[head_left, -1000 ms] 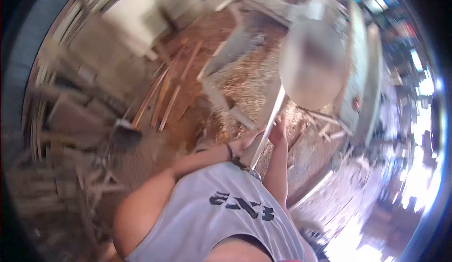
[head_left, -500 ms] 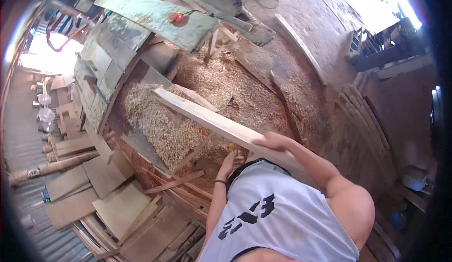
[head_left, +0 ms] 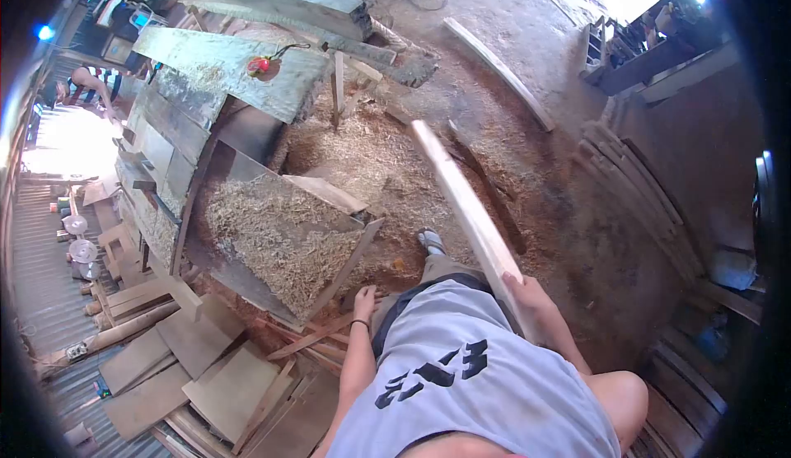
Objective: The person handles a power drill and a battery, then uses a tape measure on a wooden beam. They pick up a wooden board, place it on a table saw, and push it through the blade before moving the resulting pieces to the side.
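My right hand (head_left: 531, 295) is wrapped round a long pale wooden beam (head_left: 465, 198) near its lower end. The beam slants up and to the left over the shavings-covered floor, its far end raised in front of me. My left hand (head_left: 367, 301) hangs beside my left thigh, with a dark band at the wrist. Its fingers are partly curled and small in view, and whether they hold anything is unclear. A workbench (head_left: 247, 227) heaped with wood shavings lies ahead of that hand.
Thick planks (head_left: 239, 58), one bearing a red object (head_left: 259, 66), stand at the upper left. Flat boards (head_left: 235, 392) are stacked at lower left. Curved timbers (head_left: 630, 182) lean at the right. Another person (head_left: 97, 81) is at the far left. A long board (head_left: 498, 71) lies on the floor.
The beam has swung clockwise to the right, away from the bench, with my right hand on it. My left hand has moved left and down. The view has shifted.
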The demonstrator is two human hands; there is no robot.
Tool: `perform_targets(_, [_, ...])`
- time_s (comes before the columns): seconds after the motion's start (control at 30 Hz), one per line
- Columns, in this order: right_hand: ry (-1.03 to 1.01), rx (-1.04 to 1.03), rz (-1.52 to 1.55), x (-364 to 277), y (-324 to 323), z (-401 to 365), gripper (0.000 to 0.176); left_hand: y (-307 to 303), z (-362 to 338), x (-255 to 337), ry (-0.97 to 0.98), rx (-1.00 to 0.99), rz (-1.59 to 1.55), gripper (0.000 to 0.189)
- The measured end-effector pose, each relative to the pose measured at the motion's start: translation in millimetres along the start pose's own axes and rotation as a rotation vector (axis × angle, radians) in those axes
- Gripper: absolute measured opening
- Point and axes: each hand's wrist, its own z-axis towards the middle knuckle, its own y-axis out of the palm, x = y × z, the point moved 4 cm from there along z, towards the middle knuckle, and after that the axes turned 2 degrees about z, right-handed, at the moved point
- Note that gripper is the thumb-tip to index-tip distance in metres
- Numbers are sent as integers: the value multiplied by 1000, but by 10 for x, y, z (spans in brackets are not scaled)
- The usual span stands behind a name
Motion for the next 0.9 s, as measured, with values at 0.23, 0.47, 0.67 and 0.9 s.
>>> perform_targets(0.23, [-606, 414, -95, -928, -994, 307, 44, 553, -29, 454, 104, -184, 109, 31])
perform_targets(0.47, [-1594, 1411, -23, -3166, -1163, -1208, 15, 343, -10, -26, 14, -141, 159, 29])
perform_targets(0.67, [-1743, 597, 132, -3621, 711, -1094, 6, -16, -303, -450, -10, 54, -130, 30])
perform_targets(0.9, [-1444, -180, -52, -2375, 2673, -1167, 9, -163, -497, -1655, -51, 120, -444, 31])
